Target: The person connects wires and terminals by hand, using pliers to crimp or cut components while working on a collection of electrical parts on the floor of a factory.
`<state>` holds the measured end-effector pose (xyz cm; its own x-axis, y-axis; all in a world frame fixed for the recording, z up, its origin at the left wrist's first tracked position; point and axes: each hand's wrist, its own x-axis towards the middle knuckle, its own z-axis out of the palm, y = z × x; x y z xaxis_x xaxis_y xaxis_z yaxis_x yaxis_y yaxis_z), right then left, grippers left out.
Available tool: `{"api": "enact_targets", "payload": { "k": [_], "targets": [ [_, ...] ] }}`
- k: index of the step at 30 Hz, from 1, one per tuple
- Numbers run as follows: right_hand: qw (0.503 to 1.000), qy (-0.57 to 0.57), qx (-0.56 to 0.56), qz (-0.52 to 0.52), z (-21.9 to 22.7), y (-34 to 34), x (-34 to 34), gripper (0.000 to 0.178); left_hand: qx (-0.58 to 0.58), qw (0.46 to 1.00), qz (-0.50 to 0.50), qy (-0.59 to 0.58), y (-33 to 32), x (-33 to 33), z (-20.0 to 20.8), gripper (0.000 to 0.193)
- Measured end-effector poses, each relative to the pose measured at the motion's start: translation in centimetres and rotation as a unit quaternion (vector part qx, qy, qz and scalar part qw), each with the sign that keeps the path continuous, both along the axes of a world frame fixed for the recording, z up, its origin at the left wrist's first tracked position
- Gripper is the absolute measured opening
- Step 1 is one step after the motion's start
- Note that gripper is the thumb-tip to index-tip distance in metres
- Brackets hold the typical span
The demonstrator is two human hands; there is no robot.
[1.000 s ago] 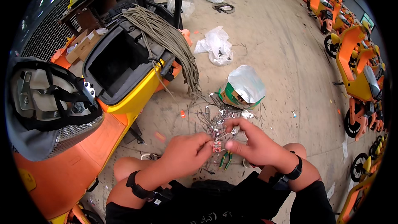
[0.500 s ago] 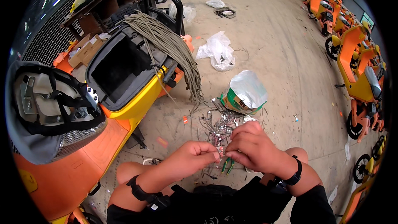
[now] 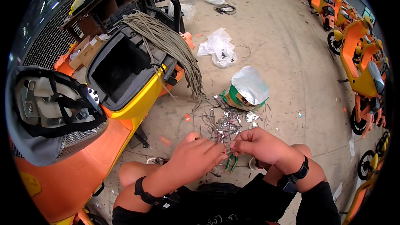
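My left hand [image 3: 199,154] is closed, fingers curled together and pointing to the right. My right hand [image 3: 262,146] is pinched, its thumb and forefinger close to the left fingertips. Something tiny seems to be between the two hands, but the fingers hide most of it. Beneath them on the floor lie green-handled pliers [image 3: 231,163]. Just beyond the hands spreads a pile of cut wire scraps [image 3: 214,121] with white bits among them. At the far side of that pile stands a green bag [image 3: 246,93], its silvery inside folded open.
On the left stands a yellow and orange scooter [image 3: 141,107] with an open dark seat compartment and a bundle of grey cord [image 3: 164,43] over it. Its upturned seat [image 3: 54,112] is nearest me. Clear plastic bags [image 3: 220,48] lie ahead; orange scooters [image 3: 354,66] line the right.
My left hand has turned over so its back faces up and covers the small reddish piece seen before. My right fingers have drawn into a tighter pinch. The view has shifted slightly.
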<state>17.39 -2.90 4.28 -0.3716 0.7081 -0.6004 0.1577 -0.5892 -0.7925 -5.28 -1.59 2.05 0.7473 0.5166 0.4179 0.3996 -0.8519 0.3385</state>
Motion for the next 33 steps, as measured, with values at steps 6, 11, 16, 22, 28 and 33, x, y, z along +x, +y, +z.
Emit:
{"api": "enact_targets", "payload": {
  "k": [6, 11, 16, 22, 28, 33],
  "targets": [
    [0.984, -0.068, 0.159, 0.029, -1.3, -0.8, -0.2, 0.022, -0.39, 0.911, 0.052, -0.126, -1.2, 1.1, -1.9, 0.017],
    [0.961, -0.111, 0.249, 0.04, -0.4, -0.5, -0.2, 0.027, -0.56, 0.812, 0.095, -0.136, -1.1, 1.0, -1.4, 0.019],
    [0.76, -0.181, 0.62, 0.071, -0.5, -0.4, 0.5, 0.043, -0.737, 0.642, 0.094, -0.192, -0.1, 0.7, 0.0, 0.018],
    [0.617, -0.218, 0.743, 0.14, -0.2, -0.6, 1.1, 0.027, -0.843, 0.469, 0.061, -0.255, 0.1, 0.4, 0.0, 0.011],
    [0.602, -0.207, 0.759, 0.139, -0.3, -0.6, 1.2, 0.02, -0.86, 0.45, 0.012, -0.242, -0.2, 0.3, -0.5, 0.012],
    [0.761, -0.162, 0.613, 0.135, -1.7, -0.7, 0.9, 0.011, -0.558, 0.816, 0.049, -0.143, -1.4, 1.2, 0.1, 0.012]
  ]
}}
